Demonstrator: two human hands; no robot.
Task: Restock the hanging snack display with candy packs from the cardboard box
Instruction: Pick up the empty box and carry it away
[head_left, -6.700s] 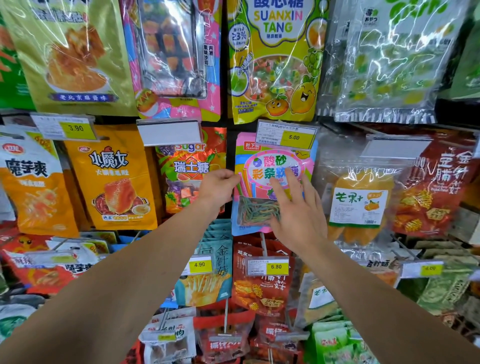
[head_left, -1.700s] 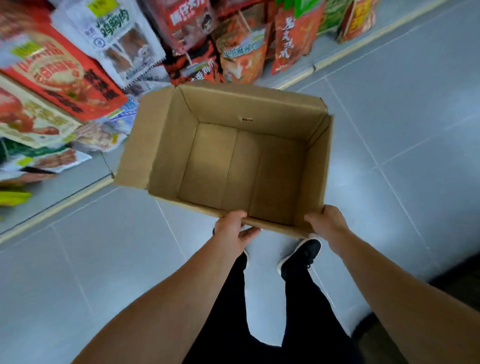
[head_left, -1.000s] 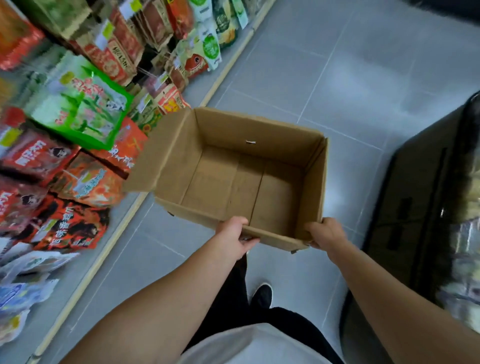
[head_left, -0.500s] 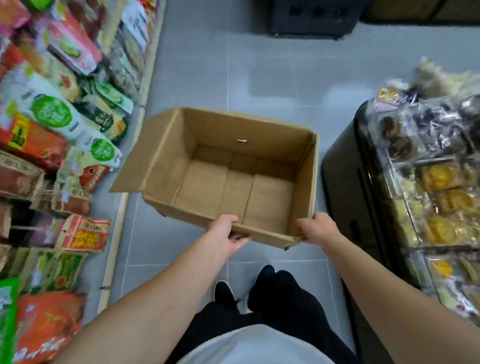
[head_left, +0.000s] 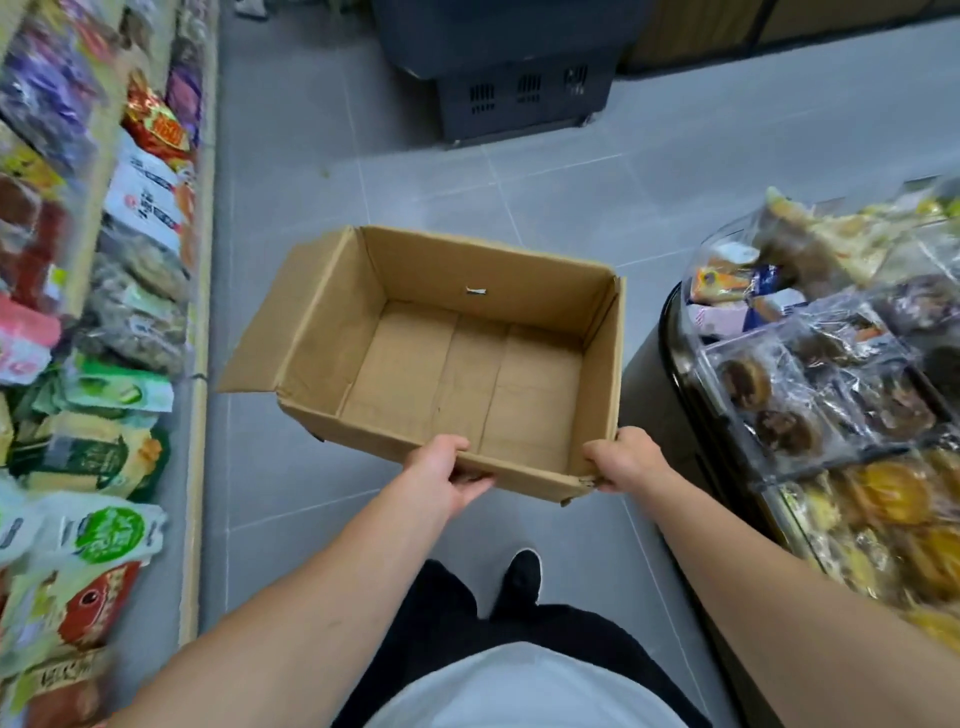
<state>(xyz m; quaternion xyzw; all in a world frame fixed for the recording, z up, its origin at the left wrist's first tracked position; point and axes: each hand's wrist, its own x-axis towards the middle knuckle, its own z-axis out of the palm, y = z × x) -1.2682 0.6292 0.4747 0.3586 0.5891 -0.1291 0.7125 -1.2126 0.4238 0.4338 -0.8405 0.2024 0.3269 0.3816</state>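
Both hands (head_left: 530, 467) clamped on cardboard box (head_left: 415, 364) rim above grey tiled floor (head_left: 649, 171); snack display (head_left: 88, 312) left.

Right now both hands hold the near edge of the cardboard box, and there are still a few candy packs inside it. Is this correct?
Not quite. The left hand and right hand do hold the near edge of the cardboard box, but the head view shows it empty: only bare cardboard at the bottom, no candy packs.

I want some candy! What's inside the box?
Nothing: the box shows only its bare cardboard bottom and walls, with no candy. The left hand and right hand hold its near edge. The strip just behind that edge is hidden.
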